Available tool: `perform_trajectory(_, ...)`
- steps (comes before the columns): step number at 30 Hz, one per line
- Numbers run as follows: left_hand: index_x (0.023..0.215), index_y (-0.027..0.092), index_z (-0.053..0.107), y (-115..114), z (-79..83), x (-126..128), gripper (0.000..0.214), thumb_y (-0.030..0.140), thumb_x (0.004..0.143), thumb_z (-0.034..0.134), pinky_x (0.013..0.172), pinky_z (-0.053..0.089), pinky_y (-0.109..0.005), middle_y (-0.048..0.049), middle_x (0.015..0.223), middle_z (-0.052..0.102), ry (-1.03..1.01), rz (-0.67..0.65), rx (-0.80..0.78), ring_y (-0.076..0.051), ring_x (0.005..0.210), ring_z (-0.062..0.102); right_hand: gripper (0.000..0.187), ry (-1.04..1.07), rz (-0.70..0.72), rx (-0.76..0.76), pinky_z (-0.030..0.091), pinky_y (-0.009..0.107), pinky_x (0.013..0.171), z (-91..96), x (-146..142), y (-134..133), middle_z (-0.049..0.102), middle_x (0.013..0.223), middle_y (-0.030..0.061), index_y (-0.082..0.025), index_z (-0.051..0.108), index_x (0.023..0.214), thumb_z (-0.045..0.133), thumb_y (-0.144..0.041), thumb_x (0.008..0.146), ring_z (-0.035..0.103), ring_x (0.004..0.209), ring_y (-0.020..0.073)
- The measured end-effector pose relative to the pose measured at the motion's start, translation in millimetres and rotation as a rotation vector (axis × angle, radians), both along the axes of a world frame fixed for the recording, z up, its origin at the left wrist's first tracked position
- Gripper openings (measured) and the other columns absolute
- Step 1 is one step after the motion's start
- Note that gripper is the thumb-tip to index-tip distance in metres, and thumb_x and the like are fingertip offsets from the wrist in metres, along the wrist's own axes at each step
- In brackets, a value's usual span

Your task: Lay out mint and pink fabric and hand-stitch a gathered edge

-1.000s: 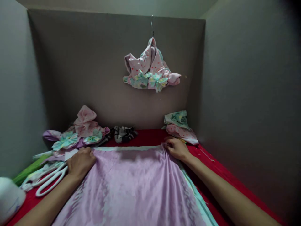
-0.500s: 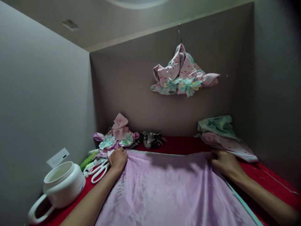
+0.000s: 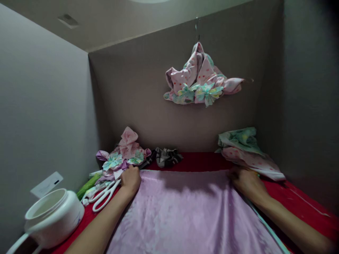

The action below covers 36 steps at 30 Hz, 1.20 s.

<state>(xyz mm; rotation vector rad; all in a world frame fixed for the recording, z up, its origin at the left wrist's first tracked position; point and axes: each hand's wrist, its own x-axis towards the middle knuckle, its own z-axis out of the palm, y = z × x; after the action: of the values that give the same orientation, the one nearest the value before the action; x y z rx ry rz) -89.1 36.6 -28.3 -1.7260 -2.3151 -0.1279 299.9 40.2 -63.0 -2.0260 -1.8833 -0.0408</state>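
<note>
Left hand (image 3: pixel 130 180) and right hand (image 3: pixel 247 183) are pinching the far edge of the pink satin cloth (image 3: pixel 185 215), fingers curled; uneven pulling is risking skew or snagging the white-handled scissors (image 3: pixel 105 197) beside it.

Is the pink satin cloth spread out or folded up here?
Spread out: the pink satin cloth lies open over the red surface, with the left hand and right hand at its far edge.
</note>
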Motion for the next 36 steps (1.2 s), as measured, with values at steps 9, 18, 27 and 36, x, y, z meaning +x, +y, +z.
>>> perform_trajectory(9,0.085,0.011,0.057,1,-0.6,-9,0.023,0.015,0.076,0.037,0.062,0.041,-0.036,-0.0173,0.088,0.060,-0.143,-0.044,0.080,-0.033,0.084,0.058,0.021,0.027,-0.019,-0.128,0.047,0.034,0.075,6.0,0,4,0.058,0.090,0.0044,-0.012,0.057,0.091,0.049,-0.031,0.087,0.056,0.083,0.0151)
perform_trajectory(18,0.076,0.018,0.051,1,3.8,-24,0.016,0.023,0.078,0.036,0.060,0.038,-0.021,-0.0026,0.072,0.060,-0.506,-0.080,0.303,-0.018,0.072,0.057,0.024,0.240,0.196,-0.285,0.049,0.030,0.068,21.0,22,2,0.058,0.086,0.0022,-0.010,0.058,0.090,0.050,-0.032,0.086,0.057,0.076,0.0150)
perform_trajectory(27,0.072,0.021,0.053,4,1.1,-29,0.009,0.025,0.076,0.045,0.055,0.035,-0.021,0.0032,0.059,0.056,-0.667,-0.075,0.327,-0.018,0.065,0.054,0.020,0.564,0.334,-0.363,0.048,0.024,0.058,26.3,40,-5,0.057,0.078,0.0005,-0.010,0.056,0.087,0.050,-0.029,0.087,0.055,0.064,0.0097)
perform_trajectory(36,0.075,0.025,0.053,2,1.3,-27,0.009,0.030,0.075,0.046,0.063,0.040,-0.021,0.0053,0.070,0.062,-0.709,-0.036,0.417,-0.018,0.074,0.057,0.015,0.857,0.323,-0.164,0.049,0.025,0.060,39.1,39,0,0.057,0.079,0.0006,-0.010,0.055,0.090,0.053,-0.024,0.085,0.055,0.066,0.0099)
